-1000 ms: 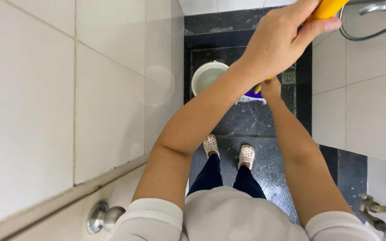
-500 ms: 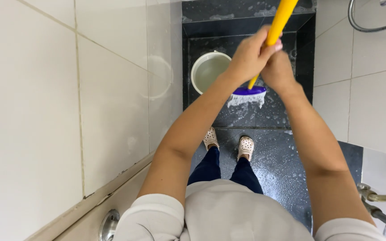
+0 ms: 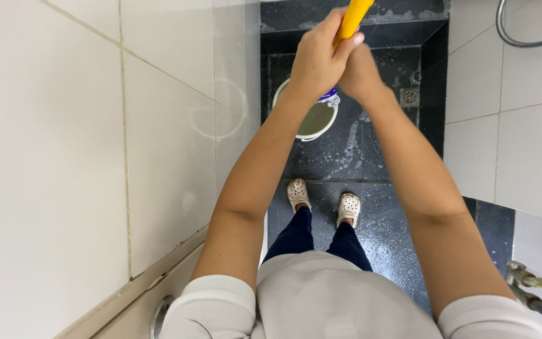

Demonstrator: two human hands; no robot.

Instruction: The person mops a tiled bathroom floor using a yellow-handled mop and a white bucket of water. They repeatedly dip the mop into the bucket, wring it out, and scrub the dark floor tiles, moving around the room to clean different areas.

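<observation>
With both our left hand and right hand wrapped tight around the yellow mop handle, we dip the mop head in the bucket near the floor's far left corner, probably to lift it straight up next.

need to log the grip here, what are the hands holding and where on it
Both hands grip the yellow mop handle along its shaft: left hand wrapped around it, right hand just below.
</observation>
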